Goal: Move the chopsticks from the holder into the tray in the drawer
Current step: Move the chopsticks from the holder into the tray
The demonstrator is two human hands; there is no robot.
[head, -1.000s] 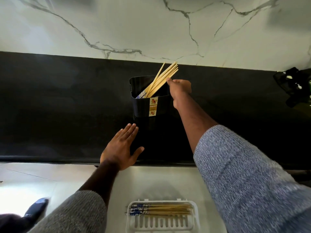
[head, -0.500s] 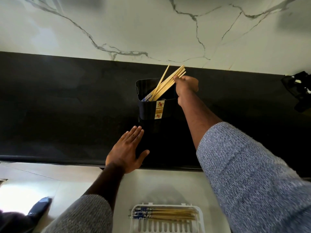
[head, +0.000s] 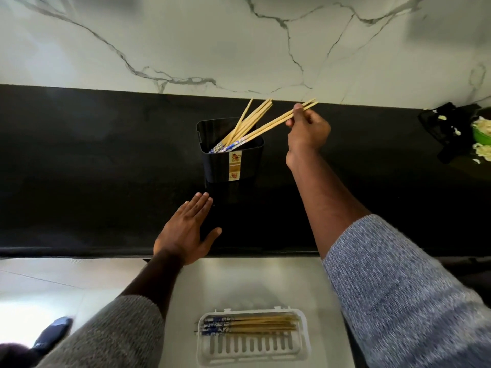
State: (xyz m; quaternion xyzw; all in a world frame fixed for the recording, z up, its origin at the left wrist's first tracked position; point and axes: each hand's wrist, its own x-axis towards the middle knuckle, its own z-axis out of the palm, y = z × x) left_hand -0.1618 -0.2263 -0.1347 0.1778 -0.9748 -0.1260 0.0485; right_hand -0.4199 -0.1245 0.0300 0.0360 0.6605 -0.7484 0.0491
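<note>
A black square holder with a floral sticker stands on the dark counter. Several wooden chopsticks with blue patterned ends lean in it. My right hand pinches a pair of chopsticks near their plain tips; their blue ends still sit over the holder's mouth. My left hand rests flat on the counter in front of the holder. In the open drawer below lies a white slotted tray holding several chopsticks laid crosswise.
The black counter runs across under a white marble wall. At the far right sit a dark object and a green bowl with pale scraps. A dark shoe shows on the floor at lower left.
My right hand has taken a pair of chopsticks and drawn them up and to the right, away from the rest. My left hand has stayed flat on the counter.
</note>
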